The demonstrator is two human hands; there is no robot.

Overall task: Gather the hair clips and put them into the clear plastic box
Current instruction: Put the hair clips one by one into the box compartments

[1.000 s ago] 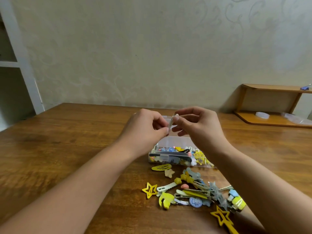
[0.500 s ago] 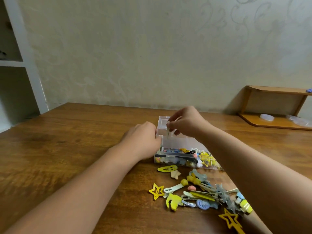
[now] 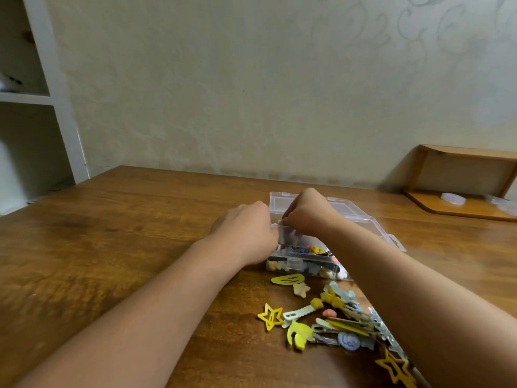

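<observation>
Hands at clear plastic box (image 3: 363, 217), star-shaped yellow clips (image 3: 270, 316), glossy wooden table (image 3: 126, 219)

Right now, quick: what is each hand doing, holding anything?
Left hand: rests against the box's left wall; fingers hidden, cannot tell.
Right hand: curled over the box, seems to pinch a small pale clip.
</observation>
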